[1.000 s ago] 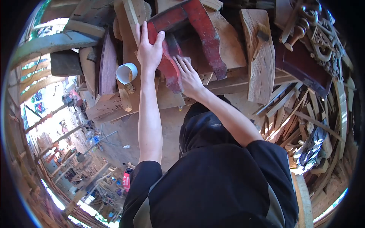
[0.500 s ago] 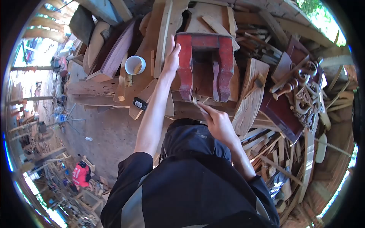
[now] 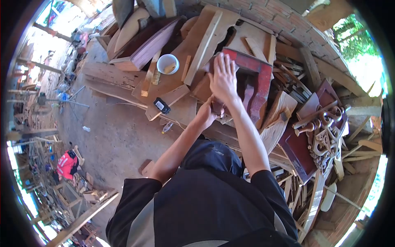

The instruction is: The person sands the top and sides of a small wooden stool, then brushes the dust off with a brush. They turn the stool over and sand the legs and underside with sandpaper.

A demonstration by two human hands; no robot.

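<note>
A red wooden stool frame [image 3: 263, 78] with curved legs lies on the cluttered wooden bench. My right hand [image 3: 224, 76] rests against its left part, fingers stretched out and nearly flat. Just below, my left hand [image 3: 207, 113] is closed around the lower end of the stool's left leg. My right palm and wrist hide part of that leg. No tool shows in either hand. Left of the stool, a white bowl [image 3: 168, 64] with a small pale piece inside and a black object with a white label [image 3: 161, 106] sit on the bench.
A long pale batten [image 3: 203, 47] lies behind my hands. Carved wooden pieces [image 3: 323, 133] rest on a dark red panel [image 3: 302, 158] at the right, near stacked scraps. A brick wall [image 3: 288, 22] stands behind, and concrete floor [image 3: 111, 127] shows at the left.
My left hand has moved from the stool's upper side to the leg end. My right hand has gone up onto the stool, and its slim tool no longer shows. The view has turned.
</note>
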